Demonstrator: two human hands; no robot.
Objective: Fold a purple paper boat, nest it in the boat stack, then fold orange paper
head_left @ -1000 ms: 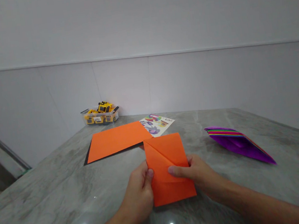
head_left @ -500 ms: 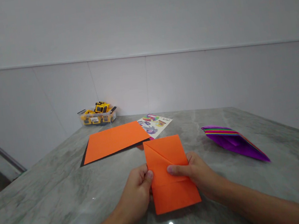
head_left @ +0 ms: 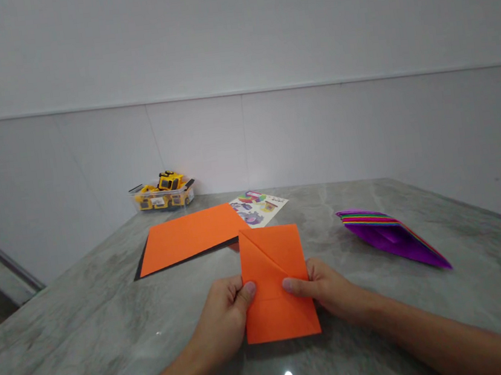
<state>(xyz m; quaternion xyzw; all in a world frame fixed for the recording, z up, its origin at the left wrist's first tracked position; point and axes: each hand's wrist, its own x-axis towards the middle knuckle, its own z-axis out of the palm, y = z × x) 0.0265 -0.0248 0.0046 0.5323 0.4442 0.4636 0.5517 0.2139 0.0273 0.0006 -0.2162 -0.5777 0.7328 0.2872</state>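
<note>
A folded sheet of orange paper (head_left: 278,318) is held up over the table in front of me, between both hands. It shows a slanting fold edge in its upper half and a faint level crease lower down. My left hand (head_left: 229,312) grips its left edge, thumb on the front face. From the right, my right hand (head_left: 326,284) pinches the paper, its thumb lying further in on the front. The other fingers of both hands are mostly hidden behind the paper.
Flat orange paper (head_left: 193,237) lies over black paper (head_left: 139,269) at the left. Behind it is a printed sheet (head_left: 262,207). A clear plastic box (head_left: 156,202) of yellow toy vehicles (head_left: 170,182) stands at the back left. Folded purple paper with multicoloured layers (head_left: 396,239) rests on the grey table (head_left: 89,329).
The folded orange paper has turned slightly and now sits straighter, its lower edge nearly level and higher. My right hand has shifted a little left with it.
</note>
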